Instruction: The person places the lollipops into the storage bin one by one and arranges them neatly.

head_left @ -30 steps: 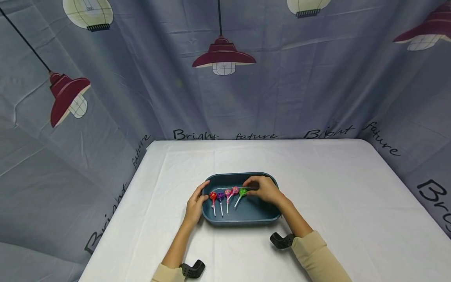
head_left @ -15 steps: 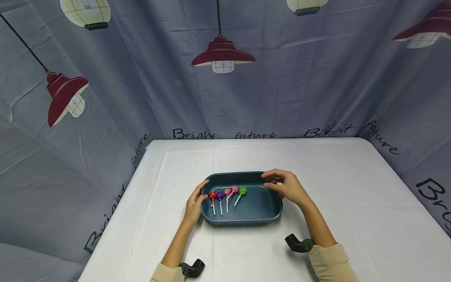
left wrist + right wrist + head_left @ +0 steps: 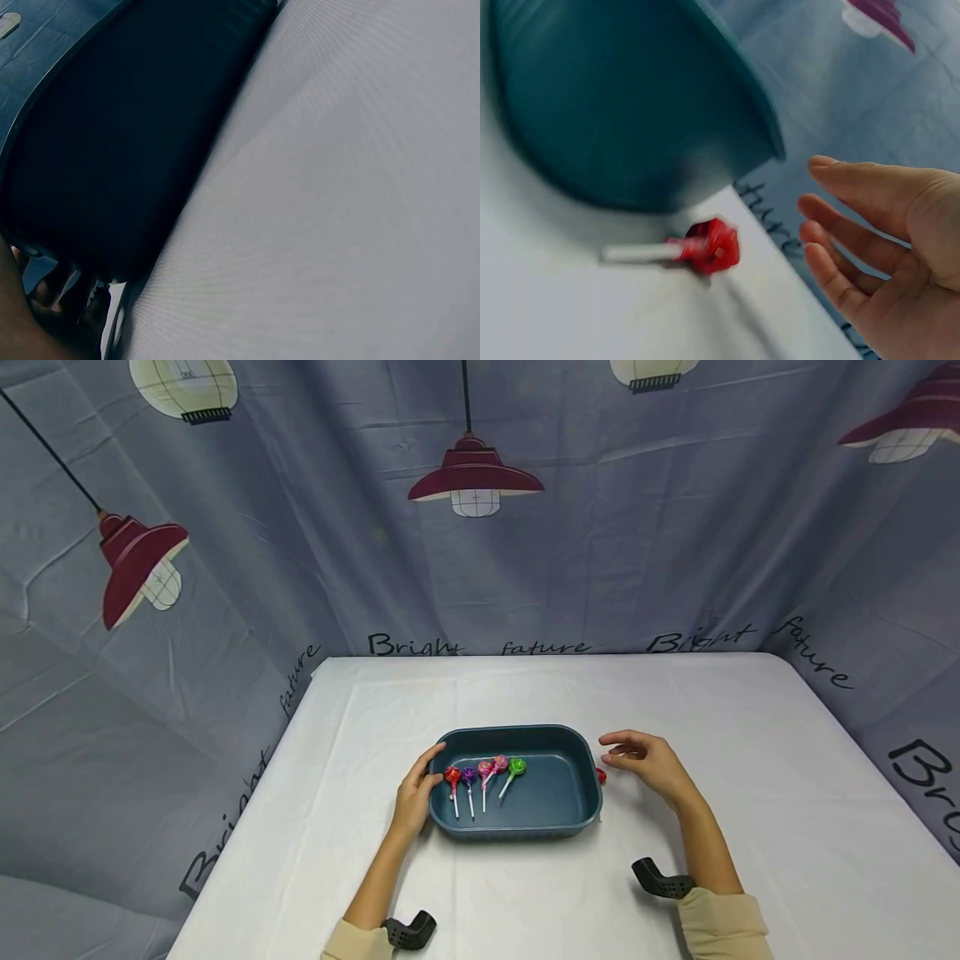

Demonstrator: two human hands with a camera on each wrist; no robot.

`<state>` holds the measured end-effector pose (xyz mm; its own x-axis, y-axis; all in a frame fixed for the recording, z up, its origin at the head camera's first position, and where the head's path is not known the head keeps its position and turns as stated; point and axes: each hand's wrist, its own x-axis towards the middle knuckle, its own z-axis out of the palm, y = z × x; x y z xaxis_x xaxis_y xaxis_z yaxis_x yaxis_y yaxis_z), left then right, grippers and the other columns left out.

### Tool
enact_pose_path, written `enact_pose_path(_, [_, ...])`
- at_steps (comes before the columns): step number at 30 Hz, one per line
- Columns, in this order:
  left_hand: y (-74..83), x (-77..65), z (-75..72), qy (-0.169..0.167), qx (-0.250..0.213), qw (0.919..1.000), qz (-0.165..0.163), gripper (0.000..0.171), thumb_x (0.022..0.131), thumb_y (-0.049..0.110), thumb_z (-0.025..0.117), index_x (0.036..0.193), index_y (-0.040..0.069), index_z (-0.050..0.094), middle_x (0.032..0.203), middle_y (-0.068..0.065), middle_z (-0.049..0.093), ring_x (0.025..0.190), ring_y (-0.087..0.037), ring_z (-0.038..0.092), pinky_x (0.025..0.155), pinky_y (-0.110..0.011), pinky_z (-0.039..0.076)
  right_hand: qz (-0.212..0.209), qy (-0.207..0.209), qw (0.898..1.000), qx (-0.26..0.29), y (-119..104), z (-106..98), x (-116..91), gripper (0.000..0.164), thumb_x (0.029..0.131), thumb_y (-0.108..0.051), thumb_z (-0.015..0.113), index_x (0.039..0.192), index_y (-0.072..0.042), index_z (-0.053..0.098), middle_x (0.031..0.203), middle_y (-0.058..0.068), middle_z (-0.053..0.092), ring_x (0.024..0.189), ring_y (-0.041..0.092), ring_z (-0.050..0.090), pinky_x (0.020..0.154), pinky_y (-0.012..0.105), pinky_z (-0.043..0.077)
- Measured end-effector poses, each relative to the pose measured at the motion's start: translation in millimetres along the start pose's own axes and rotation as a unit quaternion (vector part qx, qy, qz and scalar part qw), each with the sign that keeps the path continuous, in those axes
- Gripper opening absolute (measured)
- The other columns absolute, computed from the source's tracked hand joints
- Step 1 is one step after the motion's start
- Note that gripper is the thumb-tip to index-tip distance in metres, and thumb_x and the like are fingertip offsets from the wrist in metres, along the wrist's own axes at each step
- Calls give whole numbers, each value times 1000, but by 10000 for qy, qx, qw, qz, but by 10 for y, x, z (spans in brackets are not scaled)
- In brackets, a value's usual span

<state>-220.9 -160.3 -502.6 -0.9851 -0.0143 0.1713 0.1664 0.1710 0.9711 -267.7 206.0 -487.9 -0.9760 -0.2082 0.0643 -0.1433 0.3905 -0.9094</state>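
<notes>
My left hand [image 3: 411, 797] grips the left end of a dark blue-green tray [image 3: 525, 834], thumb at the rim and fingers along the outside. In the tray's left half, a row of lollipops lies with sticks towards me: a red lollipop [image 3: 452, 777], a purple lollipop [image 3: 469, 777], two pink lollipops [image 3: 485, 770] and a green lollipop [image 3: 516, 767]. My right hand [image 3: 652, 764] hovers right of the tray, fingers loosely bent and holding nothing. Near it, another red lollipop [image 3: 715, 246] lies on the table against the tray's right end, mostly hidden in the head view.
A white cloth covers the table [image 3: 375, 710] beneath the tray. Behind and at the sides hangs a grey-blue curtain [image 3: 315, 527] printed with lamps and lettering. Each wrist wears a black camera mount [image 3: 411, 932].
My right hand has left the green lollipop inside the tray and moved right, past the rim. The red lollipop outside has come into view. My left hand stays at the tray.
</notes>
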Motion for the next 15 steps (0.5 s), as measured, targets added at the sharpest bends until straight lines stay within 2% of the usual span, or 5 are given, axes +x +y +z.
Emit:
enact_pose_path(5, [8,-7,-2,17,41,10000,-22,45,89,-5,45,132,6,51,139,-12,42,131,-25,33,107,-41,23,188,-451,9986,210,171,2,-13,41,81,-14,70,116,5,59,105,22,63,90,21,61,75,22,47])
enact_pose_path(10, [12,-7,-5,6,40,10000,-35,45,89,-5,45,132,6,50,140,-12,42,131,-25,32,107,-42,23,49,-786,9965,289,293,39,8,40,82,-10,69,115,9,58,105,22,64,90,22,63,76,21,49])
enact_pose_path(15, [11,3,-7,-13,-5,10000,-5,45,89,-5,45,133,5,50,140,-12,42,131,-25,33,107,-42,23,-71,-952,9954,63,294,86,22,37,82,-5,67,115,9,58,107,21,62,89,20,62,73,21,50])
